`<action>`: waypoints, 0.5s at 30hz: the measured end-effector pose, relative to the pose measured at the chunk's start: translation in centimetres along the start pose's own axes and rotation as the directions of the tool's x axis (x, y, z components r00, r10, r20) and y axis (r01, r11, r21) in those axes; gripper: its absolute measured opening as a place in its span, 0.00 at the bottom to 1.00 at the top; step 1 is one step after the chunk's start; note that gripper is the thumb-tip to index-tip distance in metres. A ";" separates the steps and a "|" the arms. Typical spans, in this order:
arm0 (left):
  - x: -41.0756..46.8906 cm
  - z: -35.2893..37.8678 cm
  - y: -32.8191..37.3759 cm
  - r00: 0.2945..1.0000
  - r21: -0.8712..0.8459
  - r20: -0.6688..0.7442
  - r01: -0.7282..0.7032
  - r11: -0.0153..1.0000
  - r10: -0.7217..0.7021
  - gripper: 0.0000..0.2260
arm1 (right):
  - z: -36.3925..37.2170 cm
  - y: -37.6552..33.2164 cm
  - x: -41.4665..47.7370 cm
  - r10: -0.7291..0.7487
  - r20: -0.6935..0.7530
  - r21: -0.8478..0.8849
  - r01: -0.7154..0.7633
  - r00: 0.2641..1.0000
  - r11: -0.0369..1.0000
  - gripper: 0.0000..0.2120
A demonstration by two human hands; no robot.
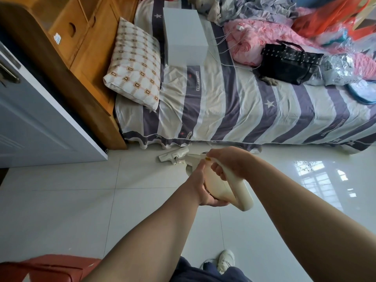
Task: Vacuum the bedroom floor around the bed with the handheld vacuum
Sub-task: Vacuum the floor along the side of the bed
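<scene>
I hold a cream-white handheld vacuum [240, 193] over the glossy white tiled floor [85, 196]. My right hand [230, 163] grips its handle from above. My left hand [203, 188] cups the vacuum's body from the left side and below. The vacuum's white floor head [173, 155] lies on the tiles just in front of the bed's edge. The bed [234, 110] with a grey and white striped sheet runs across the upper half of the view.
A wooden headboard unit [67, 43] and a grey-white door [32, 123] stand at left. On the bed lie a patterned pillow [134, 64], a white box [183, 33], a black handbag [289, 62] and piled bedding. A red object [46, 267] sits bottom left. My shoe [225, 259] shows below.
</scene>
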State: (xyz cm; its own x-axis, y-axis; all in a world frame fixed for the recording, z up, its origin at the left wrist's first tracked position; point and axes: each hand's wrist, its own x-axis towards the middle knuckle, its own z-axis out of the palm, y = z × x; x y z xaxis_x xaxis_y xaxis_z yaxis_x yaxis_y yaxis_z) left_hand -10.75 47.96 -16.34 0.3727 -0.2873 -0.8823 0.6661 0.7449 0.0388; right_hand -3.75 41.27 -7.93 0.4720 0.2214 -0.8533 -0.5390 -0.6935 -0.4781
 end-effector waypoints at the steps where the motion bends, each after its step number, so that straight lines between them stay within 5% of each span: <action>1: 0.2 0.1 -0.3 1.000 -0.009 0.000 -0.002 1.000 0.002 0.32 | -0.1 0.1 0.0 -0.004 -0.001 -0.019 0.004 1.000 1.000 0.12; 15: 0.5 4.4 -5.0 0.998 -0.101 0.002 -0.057 0.993 0.057 0.26 | -4.2 3.2 -1.2 -0.004 -0.023 -0.086 0.002 1.000 0.996 0.11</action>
State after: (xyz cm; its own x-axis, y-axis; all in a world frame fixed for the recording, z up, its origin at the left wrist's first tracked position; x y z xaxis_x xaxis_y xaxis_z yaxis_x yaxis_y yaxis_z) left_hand -11.05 41.43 -14.94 0.4116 -0.2451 -0.8778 0.5753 0.8169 0.0417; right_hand -3.15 35.91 -7.56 0.4903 0.2081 -0.8464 -0.4764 -0.7492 -0.4602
